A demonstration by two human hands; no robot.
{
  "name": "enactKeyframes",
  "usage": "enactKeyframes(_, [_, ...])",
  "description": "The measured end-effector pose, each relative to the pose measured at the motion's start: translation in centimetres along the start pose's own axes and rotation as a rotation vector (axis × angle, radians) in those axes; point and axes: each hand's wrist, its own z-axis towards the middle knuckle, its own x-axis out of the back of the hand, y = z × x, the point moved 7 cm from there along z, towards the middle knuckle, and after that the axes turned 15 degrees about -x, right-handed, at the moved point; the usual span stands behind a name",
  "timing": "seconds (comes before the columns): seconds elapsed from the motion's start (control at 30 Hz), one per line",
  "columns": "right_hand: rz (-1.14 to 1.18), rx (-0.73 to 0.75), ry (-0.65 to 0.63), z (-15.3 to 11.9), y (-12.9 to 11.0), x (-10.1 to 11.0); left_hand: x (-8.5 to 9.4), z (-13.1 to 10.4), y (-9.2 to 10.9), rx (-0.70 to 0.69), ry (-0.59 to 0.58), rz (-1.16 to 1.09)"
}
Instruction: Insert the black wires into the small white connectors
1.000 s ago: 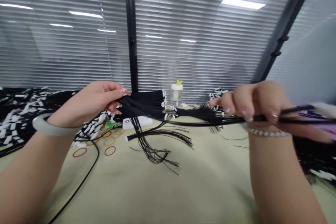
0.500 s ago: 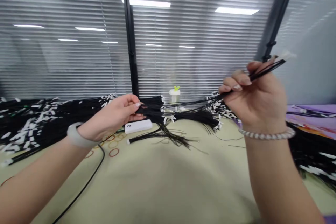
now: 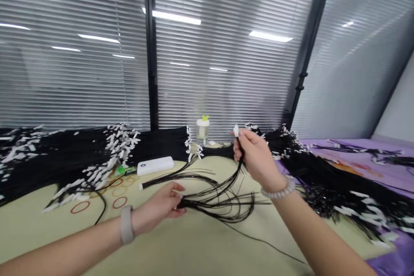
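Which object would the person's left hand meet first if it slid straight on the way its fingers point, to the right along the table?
Probably the loose black wires that the left hand already pinches, fanned out just past its fingertips; depth beyond them is unclear.

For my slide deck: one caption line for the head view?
Left hand and right hand hold a bundle of thin black wires above a cream table.

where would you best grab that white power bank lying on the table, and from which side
Take the flat white rectangular power bank across its two long edges near the middle, coming straight down from above. It lies flat on the beige table with its top face bare. Black wire bundles with white connectors crowd it behind and to the left, so a sideways approach would likely snag them.
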Motion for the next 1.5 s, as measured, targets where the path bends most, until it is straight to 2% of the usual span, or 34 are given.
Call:
enactKeyframes(0.1, [0.068,-0.033,0.002,0.9,3.5,-1.4,0.4,0.5,-3.3,0.099,0.016,0.04])
enactKeyframes(0.17, [0.109,-0.021,0.025,1.6,4.7,-2.1,0.9,1.1,-4.7,0.138,0.038,0.054])
enactKeyframes(0.3, [0.164,0.007,0.099,3.1,4.9,-2.5,2.2,2.1,-5.7,0.146,0.096,0.014])
enactKeyframes(0.37, [0.164,-0.045,0.08,4.0,4.7,-2.9,2.9,2.3,-5.7,0.13,0.145,-0.014])
enactKeyframes(0.43, [0.123,-0.153,-0.022,4.7,5.0,-3.8,3.5,2.1,-5.4,0.102,0.19,-0.025])
enactKeyframes(0.5, [0.032,-0.297,-0.194,4.8,6.2,-5.5,3.5,1.8,-5.0,0.054,0.211,-0.018])
enactKeyframes(0.67, [-0.306,-0.64,-0.665,1.6,12.1,-10.1,3.0,1.1,-4.3,-0.051,0.233,0.031])
enactKeyframes(0.73, [-0.412,-0.689,-0.76,0.4,14.0,-11.1,3.1,1.0,-4.5,-0.048,0.254,0.049])
enactKeyframes(0.8, [-0.501,-0.688,-0.792,0.0,15.1,-11.5,3.5,1.1,-4.7,-0.051,0.273,0.071])
enactKeyframes(0.87, [-0.593,-0.661,-0.797,0.0,15.7,-11.4,3.8,1.4,-4.8,-0.06,0.273,0.087])
enactKeyframes(0.97, [-0.727,-0.582,-0.822,0.1,15.9,-10.7,3.6,1.7,-5.0,-0.034,0.202,0.085])
enactKeyframes(1.1, [-0.885,-0.397,-0.811,0.3,15.4,-9.7,3.2,1.9,-4.9,-0.039,0.117,0.163])
enactKeyframes(1.33, [-1.161,0.054,-0.621,0.7,13.7,-8.3,3.5,1.8,-5.0,-0.006,0.117,0.261])
enactKeyframes(1.5, [-1.388,0.331,-0.395,1.4,13.8,-5.9,3.6,2.0,-5.1,0.01,0.129,0.178])
